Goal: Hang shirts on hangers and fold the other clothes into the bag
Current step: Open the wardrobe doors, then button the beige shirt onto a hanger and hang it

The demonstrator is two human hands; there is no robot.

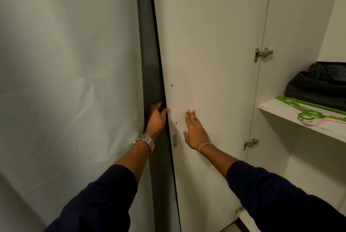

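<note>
My left hand (156, 119): bare, no rings visible. Silver metal watch band (145, 141) round my left wrist, chunky rectangular links, shiny; watch face not in view. My right hand (193, 130): bare, nails short and pale. Thin bracelet (204, 146) round my right wrist, pink-and-white twisted thread, small loose end hanging below. Dark navy sleeves on both my arms, left sleeve (104, 196) and right sleeve (277, 196), long, soft plain fabric, pushed up to mid-forearm, cuffs loose, slightly creased.
</note>
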